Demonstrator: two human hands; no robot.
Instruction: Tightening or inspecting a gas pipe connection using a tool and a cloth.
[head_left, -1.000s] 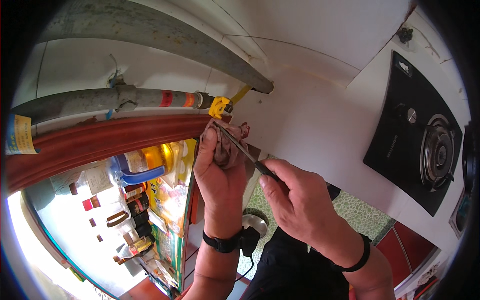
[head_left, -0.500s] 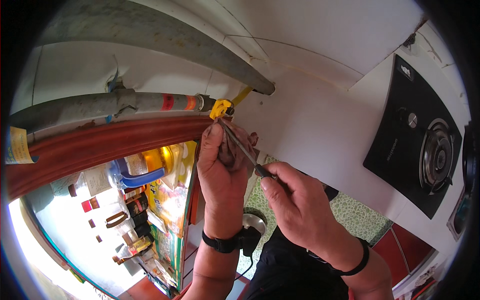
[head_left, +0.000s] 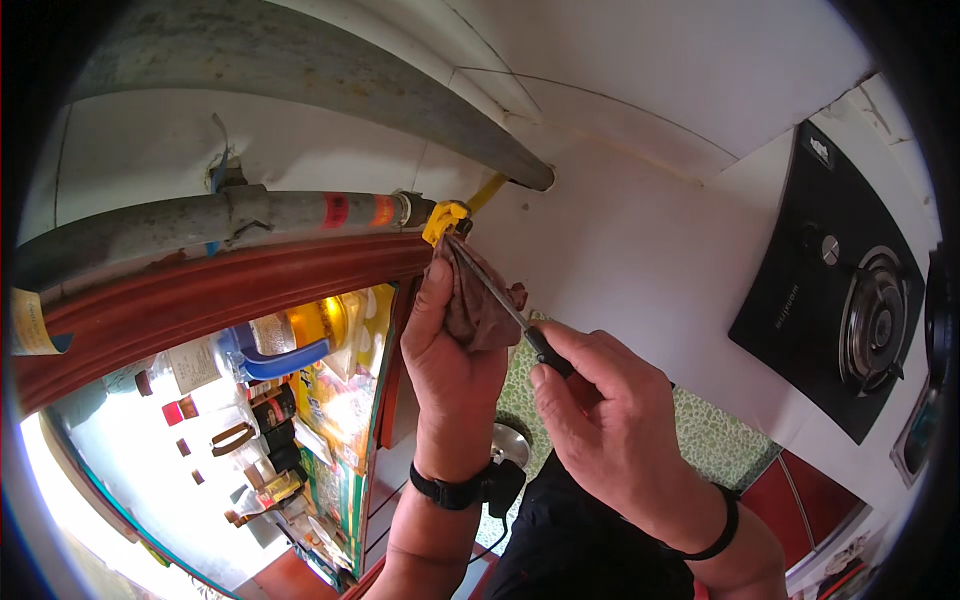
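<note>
My left hand (head_left: pixel 448 375) is closed on a brownish-mauve cloth (head_left: pixel 482 312), its thumb pointing up the cloth's left edge. A yellow valve handle (head_left: pixel 444 222) sits just above, at the end of a grey pipe (head_left: pixel 290 209) with red and orange bands. Gripped in my right hand (head_left: pixel 622 425) is a screwdriver (head_left: pixel 545 348) with a black handle and thin metal shaft. The shaft slants up and left across the cloth, its tip end close below the valve. Whether the tip touches the valve or the cloth, I cannot tell.
Overhead runs a thicker grey pipe (head_left: pixel 330 75) that enters the white surface. A red-brown ledge (head_left: pixel 230 285) lies under the banded pipe. To the left, a lit shelf holds bottles and a blue-handled jug (head_left: pixel 275 355). A black gas stove (head_left: pixel 820 290) stands at the right.
More of the cloth shows, hanging to the right of my left fingers. Both hands sit slightly lower and further right in view, and the view itself has shifted a little.
</note>
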